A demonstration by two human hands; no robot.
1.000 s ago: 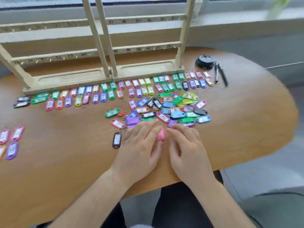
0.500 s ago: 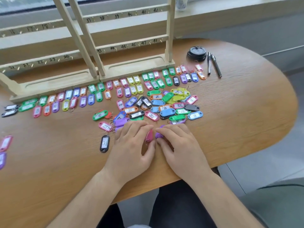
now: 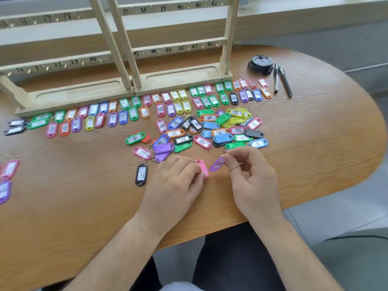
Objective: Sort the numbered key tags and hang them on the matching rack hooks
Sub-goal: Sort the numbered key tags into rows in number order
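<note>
My left hand [image 3: 176, 185] pinches a pink key tag [image 3: 202, 167] just above the table's near edge. My right hand [image 3: 252, 177] pinches a purple tag marked 28 [image 3: 218, 164] by its ring end, lifted slightly. The two tags are apart. A loose heap of coloured tags [image 3: 210, 131] lies just beyond my hands. Rows of sorted tags [image 3: 134, 111] run along the foot of the wooden hook rack [image 3: 130, 53], whose bars carry handwritten numbers. A black tag marked 31 [image 3: 141, 174] lies left of my left hand.
A wooden table [image 3: 315, 143] with a rounded right end holds everything. A black round lid [image 3: 261, 65] and two pens [image 3: 282, 80] lie at the back right. Pink and purple tags [image 3: 7, 179] sit at the far left edge. A windowsill runs behind the rack.
My hands have drawn apart, separating the pink and purple tags that were held together. The right hand lifted the purple tag to the right.
</note>
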